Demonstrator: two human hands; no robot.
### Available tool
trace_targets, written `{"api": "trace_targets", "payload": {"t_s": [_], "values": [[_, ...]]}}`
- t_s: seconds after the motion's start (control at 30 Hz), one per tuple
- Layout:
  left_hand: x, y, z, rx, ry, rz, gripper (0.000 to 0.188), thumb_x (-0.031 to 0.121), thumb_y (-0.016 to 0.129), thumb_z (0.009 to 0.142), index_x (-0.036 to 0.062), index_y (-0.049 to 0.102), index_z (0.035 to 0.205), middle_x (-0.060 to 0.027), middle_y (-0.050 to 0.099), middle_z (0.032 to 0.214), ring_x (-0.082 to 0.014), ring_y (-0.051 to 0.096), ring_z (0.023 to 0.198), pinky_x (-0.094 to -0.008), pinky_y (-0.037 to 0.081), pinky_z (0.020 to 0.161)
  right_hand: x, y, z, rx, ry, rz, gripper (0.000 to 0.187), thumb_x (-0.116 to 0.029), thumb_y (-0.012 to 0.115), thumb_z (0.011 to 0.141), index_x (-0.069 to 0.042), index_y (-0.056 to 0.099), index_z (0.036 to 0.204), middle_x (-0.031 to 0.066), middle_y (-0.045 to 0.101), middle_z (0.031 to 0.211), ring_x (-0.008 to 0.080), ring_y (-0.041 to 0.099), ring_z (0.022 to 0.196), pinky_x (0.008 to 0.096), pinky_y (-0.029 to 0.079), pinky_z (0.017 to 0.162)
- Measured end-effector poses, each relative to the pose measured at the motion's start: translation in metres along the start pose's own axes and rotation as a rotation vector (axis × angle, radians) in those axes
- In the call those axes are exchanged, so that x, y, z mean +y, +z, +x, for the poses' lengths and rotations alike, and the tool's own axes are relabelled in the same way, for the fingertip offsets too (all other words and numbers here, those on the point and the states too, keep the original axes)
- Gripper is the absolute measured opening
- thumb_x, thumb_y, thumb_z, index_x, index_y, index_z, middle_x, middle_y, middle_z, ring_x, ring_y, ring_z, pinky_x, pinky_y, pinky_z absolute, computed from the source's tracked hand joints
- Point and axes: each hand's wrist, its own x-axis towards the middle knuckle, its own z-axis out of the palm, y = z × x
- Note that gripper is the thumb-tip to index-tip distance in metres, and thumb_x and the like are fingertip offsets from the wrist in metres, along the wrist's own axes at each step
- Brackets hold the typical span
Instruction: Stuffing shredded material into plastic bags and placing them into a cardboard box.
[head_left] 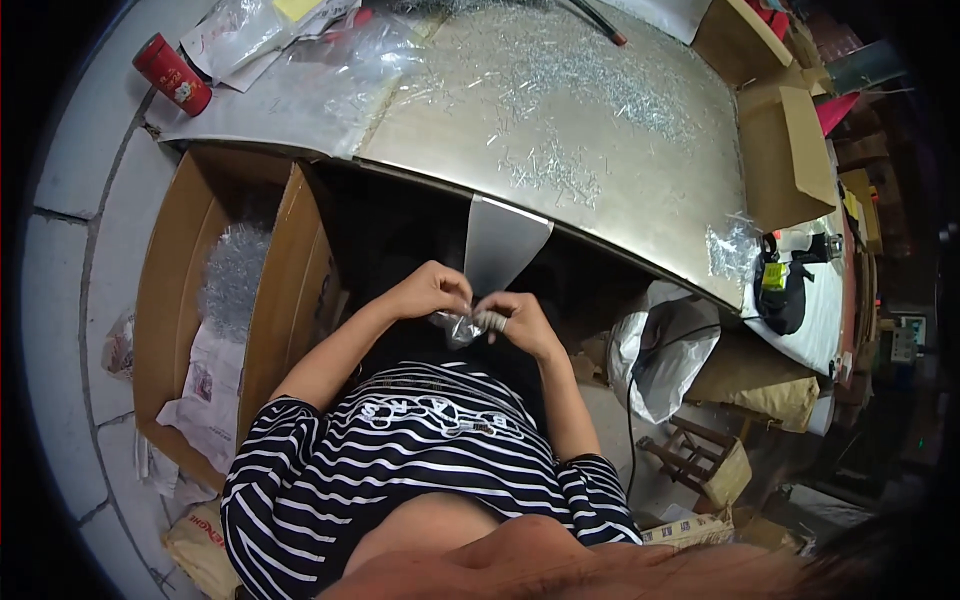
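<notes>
Close in front of my body, below the table's near edge, I hold a small clear plastic bag (459, 332) between both hands. My left hand (434, 290) is closed, fingertips pinching the bag's upper left side. Opposite it, my right hand (517, 318) pinches the upper right side, and a pale wrap shows on one finger. The bag hangs down from the fingertips; what it holds is too small to make out. Beyond the hands, many thin shiny pieces (560, 172) lie scattered over the metal-topped table (440, 130).
At my left stands a tall cardboard box (160, 330) with a heap of shiny pieces (238, 265) and papers. A red can (172, 75) is at the far left. An open carton (780, 160), a black pouch (785, 300), a white sack (665, 350) and a wooden stool (700, 460) are at right.
</notes>
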Motion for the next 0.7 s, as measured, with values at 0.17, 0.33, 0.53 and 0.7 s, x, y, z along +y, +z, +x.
{"api": "trace_targets", "payload": {"t_s": [0.17,0.33,0.53,0.7], "values": [[-0.055,0.005,0.003,0.061,-0.116,0.432,0.023,0.013,0.080,0.068,-0.0030,0.064,0.073,-0.0106,0.064,0.065,-0.0192,0.062,0.060,-0.0317,0.047,0.057,0.061,-0.008,-0.002,-0.025,-0.051,-0.548,0.014,-0.004,0.066,0.078,-0.002,0.069,0.091,0.0148,0.069,0.082,0.0276,0.067,0.073,0.0355,0.052,0.068],[-0.033,0.010,0.018,0.318,-0.133,0.483,0.024,0.007,0.077,0.071,-0.0056,0.061,0.083,-0.0134,0.067,0.075,-0.0174,0.065,0.068,-0.0318,0.050,0.063,-0.017,-0.063,-0.003,0.384,-0.258,-0.728,0.013,0.000,0.068,0.078,0.000,0.069,0.090,0.0150,0.069,0.086,0.0231,0.066,0.078,0.0320,0.051,0.073],[-0.035,-0.010,0.031,0.354,0.016,-0.079,0.027,-0.004,0.072,0.077,-0.0057,0.060,0.101,-0.0075,0.067,0.083,-0.0114,0.065,0.078,-0.0227,0.052,0.069,-0.095,-0.136,0.035,0.885,-0.441,-0.782,0.030,-0.015,0.064,0.089,-0.003,0.064,0.117,0.0139,0.066,0.114,0.0243,0.064,0.103,0.0339,0.049,0.090],[-0.047,0.000,0.035,0.436,0.095,-0.227,0.022,0.001,0.069,0.085,-0.0063,0.061,0.104,-0.0090,0.069,0.090,-0.0126,0.066,0.081,-0.0247,0.054,0.073,-0.093,-0.105,0.126,0.468,-0.473,-0.844,0.049,-0.035,0.062,0.090,-0.018,0.055,0.136,0.0151,0.043,0.147,0.0333,0.037,0.137,0.0420,0.029,0.114]]}}
